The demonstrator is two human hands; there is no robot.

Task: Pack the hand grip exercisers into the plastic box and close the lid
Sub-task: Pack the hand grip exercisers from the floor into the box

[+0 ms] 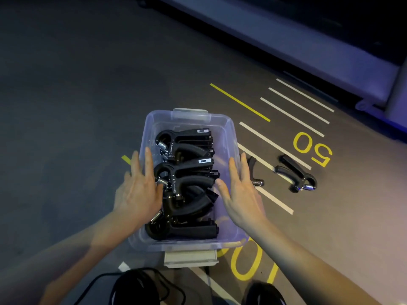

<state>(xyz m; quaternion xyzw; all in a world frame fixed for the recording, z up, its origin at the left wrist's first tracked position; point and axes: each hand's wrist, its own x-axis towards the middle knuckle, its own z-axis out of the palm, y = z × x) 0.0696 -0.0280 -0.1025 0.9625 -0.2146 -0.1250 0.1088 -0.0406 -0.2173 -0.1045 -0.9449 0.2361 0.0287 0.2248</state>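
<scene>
A clear plastic box (224, 126) stands on the floor with no lid on it, a white latch at each short end. Several black hand grip exercisers (187, 172) with metal springs lie stacked inside. My left hand (138, 192) reaches over the box's left rim with straight fingers, flat against the exercisers. My right hand (240, 194) is over the right rim, fingers straight, holding nothing. Two more exercisers lie on the floor to the right: one (255, 172) partly hidden behind my right hand, another (297, 172) farther out. No lid is in view.
The grey floor carries white and yellow lines and yellow numbers (312, 148). A pale bench-like frame (308, 51) runs across the upper right. A black cable (141, 282) and dark shoes lie at the bottom edge near me.
</scene>
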